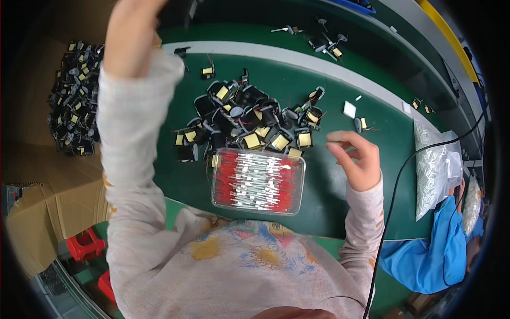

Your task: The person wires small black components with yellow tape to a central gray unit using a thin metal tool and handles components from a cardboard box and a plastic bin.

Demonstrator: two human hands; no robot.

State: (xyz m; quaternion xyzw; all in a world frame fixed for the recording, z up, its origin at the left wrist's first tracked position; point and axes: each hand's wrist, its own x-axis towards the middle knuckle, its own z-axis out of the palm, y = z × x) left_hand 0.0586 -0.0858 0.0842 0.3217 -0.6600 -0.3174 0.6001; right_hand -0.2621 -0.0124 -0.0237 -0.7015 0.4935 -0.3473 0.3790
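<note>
My left hand [133,45] is stretched far forward at the upper left, blurred, its fingers cut off by the frame's top edge. Whatever it touches cannot be seen. My right hand [361,159] hovers over the green table [329,204], thumb and forefinger curled toward each other with a small gap and nothing visible between them. To its left lies a pile of small black parts [234,114] with yellow pads and thin wires. In front of my body, a clear plastic box [302,186] holds many thin red-and-white wire leads [257,181].
A cardboard box [58,204] on the left contains more black parts [77,101]. Loose parts [332,45] lie beyond the pale strip [297,58]. A bag of white pieces [433,165] rests at right, near a black cable [396,196] and another person's blue garment [438,255].
</note>
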